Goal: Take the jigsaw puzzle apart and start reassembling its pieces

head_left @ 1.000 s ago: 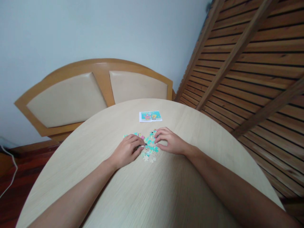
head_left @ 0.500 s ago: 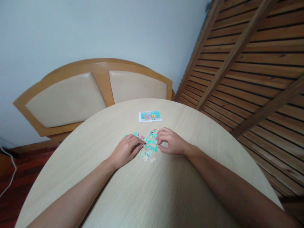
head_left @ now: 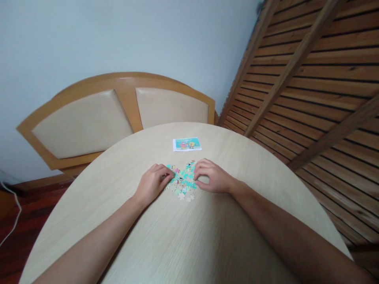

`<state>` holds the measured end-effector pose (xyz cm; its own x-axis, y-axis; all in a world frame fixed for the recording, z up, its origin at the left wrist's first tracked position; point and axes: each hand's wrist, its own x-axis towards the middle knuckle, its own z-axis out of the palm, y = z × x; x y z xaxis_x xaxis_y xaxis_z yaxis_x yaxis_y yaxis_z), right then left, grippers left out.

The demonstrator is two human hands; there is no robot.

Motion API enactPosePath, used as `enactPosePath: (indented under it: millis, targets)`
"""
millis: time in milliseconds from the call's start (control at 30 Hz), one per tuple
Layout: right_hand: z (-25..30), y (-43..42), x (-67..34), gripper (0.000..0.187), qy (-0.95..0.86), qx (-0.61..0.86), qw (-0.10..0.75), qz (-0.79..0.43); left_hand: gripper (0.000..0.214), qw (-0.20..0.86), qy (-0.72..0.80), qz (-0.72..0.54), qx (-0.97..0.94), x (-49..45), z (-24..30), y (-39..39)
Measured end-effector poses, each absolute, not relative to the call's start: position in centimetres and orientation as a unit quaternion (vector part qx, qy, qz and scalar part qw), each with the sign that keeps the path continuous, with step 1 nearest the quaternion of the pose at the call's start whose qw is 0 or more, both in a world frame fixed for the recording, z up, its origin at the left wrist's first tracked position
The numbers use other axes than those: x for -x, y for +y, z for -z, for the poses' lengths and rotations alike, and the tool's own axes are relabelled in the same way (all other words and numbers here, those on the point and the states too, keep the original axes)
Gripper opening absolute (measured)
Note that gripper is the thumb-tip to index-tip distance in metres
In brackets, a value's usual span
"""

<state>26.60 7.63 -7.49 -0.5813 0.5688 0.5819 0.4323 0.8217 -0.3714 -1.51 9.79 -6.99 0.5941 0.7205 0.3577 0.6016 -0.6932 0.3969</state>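
Note:
A loose pile of small jigsaw puzzle pieces [head_left: 184, 182], mostly turquoise with some pale, pink and dark ones, lies on the round table [head_left: 166, 244]. At the pile's left edge is my left hand [head_left: 154, 181], with thumb and fingertips brought together; whatever they pinch is too small to make out. My right hand [head_left: 213, 176] rests against the right side of the pile, fingers curled and thumb close to the index finger. Anything between those tips is hidden. Just beyond the pile lies a picture sheet [head_left: 187, 144] with a pink and a yellow cartoon figure on turquoise.
A wooden bench back [head_left: 134, 118] with cream padded panels stands behind the table, against a pale wall [head_left: 133, 35]. Slatted wooden panelling [head_left: 310, 86] rises at the right. A white cable [head_left: 16, 213] hangs at the far left.
My left hand has drawn back a little to the left, uncovering more pieces in the middle of the pile. My right hand has barely moved.

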Motion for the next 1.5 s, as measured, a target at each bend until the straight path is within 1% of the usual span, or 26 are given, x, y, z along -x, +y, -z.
enactPosePath:
  millis: [33, 67, 200, 367, 500, 567, 667, 867, 1067, 1267, 1367, 1500]
  targets:
    - [7.4, 7.5, -26.5, 0.001, -0.885, 0.279, 0.360, -0.096, 0.014, 0.116, 0.372, -0.247, -0.887, 1.5, 7.0, 9.8]
    - [7.4, 7.4, -26.3, 0.003, -0.886, 0.274, 0.360, -0.099, 0.013, 0.114, 0.371, -0.242, -0.889, 1.5, 7.0, 9.7]
    - [7.3, 7.1, -25.8, 0.019, -0.897, 0.259, 0.337, -0.121, 0.016, 0.107, 0.360, -0.228, -0.898, 1.4, 6.9, 9.7]
    - [7.4, 7.1, -25.7, 0.020, -0.901, 0.264, 0.326, -0.109, 0.022, 0.100, 0.337, -0.220, -0.910, 1.3, 6.8, 9.6]
    - [7.5, 7.3, -25.9, 0.025, -0.902, 0.275, 0.318, -0.095, 0.022, 0.089, 0.326, -0.237, -0.911, 0.9, 6.4, 9.2]
    - [7.6, 7.4, -26.0, 0.025, -0.902, 0.281, 0.314, -0.089, 0.021, 0.085, 0.302, -0.241, -0.918, 0.7, 6.3, 9.0]
    - [7.7, 7.4, -25.9, 0.019, -0.902, 0.283, 0.315, -0.086, 0.020, 0.080, 0.269, -0.226, -0.933, 0.5, 6.1, 8.7]
    - [8.1, 7.6, -25.7, 0.012, -0.889, 0.302, 0.334, -0.080, 0.018, 0.086, 0.244, -0.215, -0.942, 0.5, 6.2, 8.6]
    - [8.5, 7.8, -25.8, 0.011, -0.871, 0.344, 0.343, -0.071, 0.020, 0.070, 0.260, -0.202, -0.942, 0.5, 6.1, 8.6]
    - [7.7, 7.3, -25.6, 0.010, -0.885, 0.316, 0.331, -0.089, 0.026, 0.067, 0.264, -0.194, -0.942, 0.4, 6.2, 8.4]
    - [7.5, 7.1, -25.5, 0.014, -0.892, 0.306, 0.316, -0.099, 0.030, 0.069, 0.271, -0.189, -0.941, 0.4, 6.2, 8.4]
    - [7.8, 7.1, -25.6, 0.027, -0.892, 0.325, 0.299, -0.097, 0.033, 0.067, 0.273, -0.182, -0.942, 0.5, 6.3, 8.4]
